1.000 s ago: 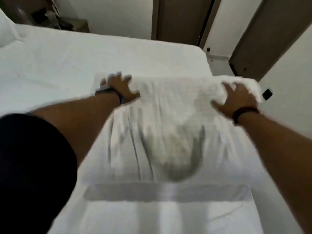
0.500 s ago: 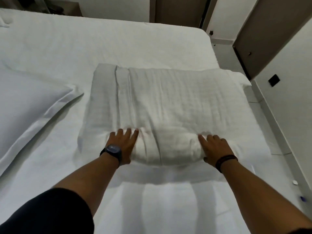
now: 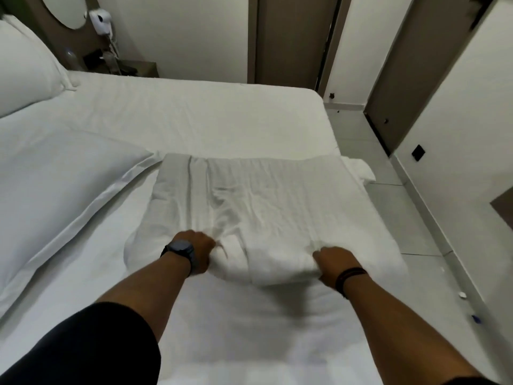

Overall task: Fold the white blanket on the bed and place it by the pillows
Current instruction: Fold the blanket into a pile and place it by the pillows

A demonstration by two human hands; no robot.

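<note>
The white blanket (image 3: pixel 266 201) lies folded into a rough rectangle on the bed (image 3: pixel 211 112), its right side reaching the mattress edge. Both hands grip its near edge, where the cloth bunches into a thick roll. My left hand (image 3: pixel 198 250), with a dark watch on the wrist, clutches the left part of that edge. My right hand (image 3: pixel 330 261), with a dark band on the wrist, holds the right part. A white pillow (image 3: pixel 55 190) lies just left of the blanket, and a second pillow (image 3: pixel 22 68) sits further back at the left.
The bed's right edge drops to a tiled floor (image 3: pixel 402 218) with small bits of litter. Brown doors (image 3: pixel 288 40) and white walls stand beyond. A bedside shelf (image 3: pixel 116 65) with bottles and a wall-mounted dryer are at the back left.
My hands went from the blanket's far edge to its near edge, then from lying flat on it to gripping it. The view has tilted up, showing more of the room.
</note>
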